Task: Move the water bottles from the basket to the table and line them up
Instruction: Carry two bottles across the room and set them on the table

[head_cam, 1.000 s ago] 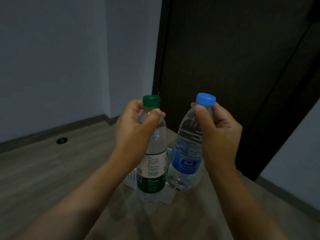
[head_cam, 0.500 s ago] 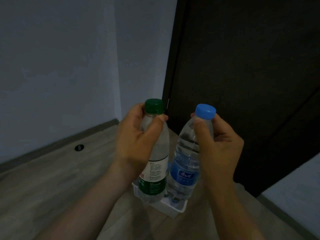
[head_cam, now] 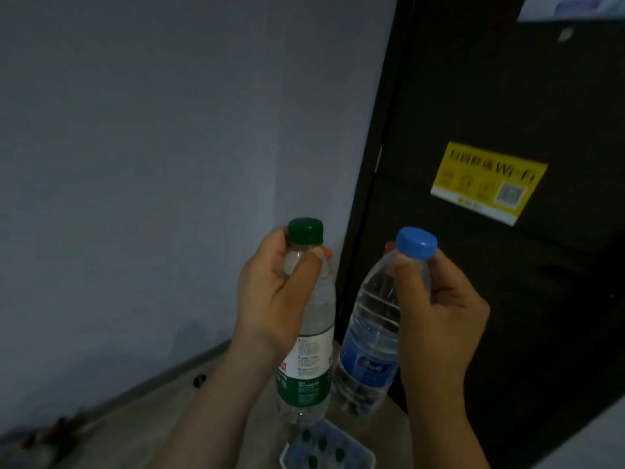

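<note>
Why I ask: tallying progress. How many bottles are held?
2: green-capped bottle in the left hand, blue-capped bottle in the right hand; more sit in the basket.

On the wood floor point(head_cam: 142, 414) stands a white basket point(head_cam: 352, 439) holding green-capped bottles point(head_cam: 322, 443)

The basket point(head_cam: 283, 459) sits on the floor point(head_cam: 142, 431) at the bottom of the view, with several smaller bottles point(head_cam: 321, 443) standing in it. Above the basket and clear of it, two bottles hang side by side. The left hand point(head_cam: 274, 296) grips the left bottle point(head_cam: 311, 350) at its neck. The right hand point(head_cam: 443, 316) grips the right bottle point(head_cam: 372, 333) the same way, tilted so its base leans toward the left bottle. Behind the basket and to its right stands the door point(head_cam: 507, 299), with a sticker point(head_cam: 487, 182) on it high above the basket and a sheet point(head_cam: 571, 5) higher still. Behind and to the left of the basket rises the wall point(head_cam: 169, 164). A floor socket point(head_cam: 199, 380) lies left of the basket, near the wall's foot.
</note>
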A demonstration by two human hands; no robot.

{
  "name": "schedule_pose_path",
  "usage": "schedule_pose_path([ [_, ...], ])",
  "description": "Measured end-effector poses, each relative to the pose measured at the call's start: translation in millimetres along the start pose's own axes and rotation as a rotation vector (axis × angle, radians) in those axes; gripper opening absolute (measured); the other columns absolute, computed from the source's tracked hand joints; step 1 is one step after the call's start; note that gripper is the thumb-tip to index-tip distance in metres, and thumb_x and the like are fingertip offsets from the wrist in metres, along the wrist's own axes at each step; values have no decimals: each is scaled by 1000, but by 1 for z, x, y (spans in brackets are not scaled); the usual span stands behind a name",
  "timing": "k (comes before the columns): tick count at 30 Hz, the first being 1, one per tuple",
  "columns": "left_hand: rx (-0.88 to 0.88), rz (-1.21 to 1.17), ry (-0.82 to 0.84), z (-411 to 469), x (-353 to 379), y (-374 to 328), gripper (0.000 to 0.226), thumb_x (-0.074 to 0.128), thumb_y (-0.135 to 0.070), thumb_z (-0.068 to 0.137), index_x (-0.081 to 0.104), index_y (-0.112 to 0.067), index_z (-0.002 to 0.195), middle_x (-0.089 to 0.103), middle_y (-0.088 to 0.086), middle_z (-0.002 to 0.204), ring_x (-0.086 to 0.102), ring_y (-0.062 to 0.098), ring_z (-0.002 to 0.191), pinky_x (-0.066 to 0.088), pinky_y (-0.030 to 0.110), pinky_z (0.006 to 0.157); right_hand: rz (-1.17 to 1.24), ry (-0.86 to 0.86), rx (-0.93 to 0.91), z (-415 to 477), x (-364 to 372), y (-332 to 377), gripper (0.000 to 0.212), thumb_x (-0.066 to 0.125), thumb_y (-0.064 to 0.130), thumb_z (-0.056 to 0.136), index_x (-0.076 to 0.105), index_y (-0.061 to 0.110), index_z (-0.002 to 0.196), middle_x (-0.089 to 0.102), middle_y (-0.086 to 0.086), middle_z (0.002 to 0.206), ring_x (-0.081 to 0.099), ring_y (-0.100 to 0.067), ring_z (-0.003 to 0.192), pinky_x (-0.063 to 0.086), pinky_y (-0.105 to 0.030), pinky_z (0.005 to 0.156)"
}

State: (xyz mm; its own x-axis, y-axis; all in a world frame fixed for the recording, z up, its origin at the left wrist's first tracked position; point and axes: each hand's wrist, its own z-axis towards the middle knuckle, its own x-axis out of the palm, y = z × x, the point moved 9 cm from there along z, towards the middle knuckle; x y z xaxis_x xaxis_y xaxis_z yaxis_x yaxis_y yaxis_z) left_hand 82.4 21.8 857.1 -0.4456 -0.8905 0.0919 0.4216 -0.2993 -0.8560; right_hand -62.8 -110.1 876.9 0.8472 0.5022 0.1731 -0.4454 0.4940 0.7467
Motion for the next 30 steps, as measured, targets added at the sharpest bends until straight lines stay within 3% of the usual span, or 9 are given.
schedule_pose_path([
  [3, 45, 5, -22, 20, -23, -70, 9, 58, -18, 90, 66, -14, 93, 72, -12, 82, 66, -1, 71, 48, 8, 59, 41, 12, 2, 23, 29, 59, 15, 64, 19, 83, 69, 24, 95, 70, 16, 80, 66, 3, 72, 49, -6, 63],
  [6, 78, 29, -98, 27, -52, -122, 14, 57, -25, 84, 67, -17, 89, 71, -6, 79, 65, 2, 67, 51, 13, 58, 89, 5, 9, 34, 48, 99, 14, 64, 18, 84, 70, 18, 97, 70, 15, 81, 67, 2, 73, 50, -6, 65],
  [10, 84, 105, -180, 29, -80, -157, 14, 54, -29, 80, 67, -24, 85, 73, -6, 85, 69, 9, 77, 56, 24, 72, 156, 56, 10, 42, 68, 125, 14, 64, 15, 85, 67, 28, 80, 67, 5, 73, 62, 0, 63, 51, -9, 62],
  [15, 122, 200, -285, 34, -99, -175, 17, 53, -28, 82, 68, -20, 86, 72, 1, 82, 66, 23, 74, 52, 25, 64, 234, 169, 53, 58, 100, 118, 21, 67, 14, 84, 67, 29, 68, 64, -6, 71, 59, -6, 57, 51, -11, 57],
  [20, 152, 344, -453, 35, -101, -184, 15, 55, -29, 80, 68, -23, 84, 71, -2, 81, 65, 11, 71, 50, 13, 60, 274, 336, 36, 79, 136, 97, 16, 68, 15, 83, 66, 7, 69, 58, -12, 61, 53, -16, 52, 45, -18, 52],
  [23, 156, 435, -558, 30, -98, -192, 17, 56, -35, 78, 67, -24, 86, 70, -2, 83, 65, 14, 74, 52, 19, 64, 391, 484, 98, 90, 162, 90, 8, 70, 15, 82, 71, 15, 74, 64, -13, 68, 57, -7, 59, 49, -16, 55],
  [28, 174, 558, -735, 2, -105, -213, 26, 53, -46, 76, 66, -28, 90, 71, -2, 88, 68, 12, 80, 56, 24, 68, 507, 669, 112, 80, 201, 105, 7, 72, 20, 79, 72, 20, 72, 62, -5, 62, 51, -4, 54, 45, -15, 49],
  [30, 182, 602, -822, -16, -111, -228, 27, 53, -46, 75, 67, -27, 89, 72, -3, 88, 68, 11, 80, 57, 23, 69, 563, 724, 100, 66, 211, 117, 7, 72, 22, 79, 73, 18, 73, 61, -6, 60, 50, -11, 51, 43, -15, 48],
])
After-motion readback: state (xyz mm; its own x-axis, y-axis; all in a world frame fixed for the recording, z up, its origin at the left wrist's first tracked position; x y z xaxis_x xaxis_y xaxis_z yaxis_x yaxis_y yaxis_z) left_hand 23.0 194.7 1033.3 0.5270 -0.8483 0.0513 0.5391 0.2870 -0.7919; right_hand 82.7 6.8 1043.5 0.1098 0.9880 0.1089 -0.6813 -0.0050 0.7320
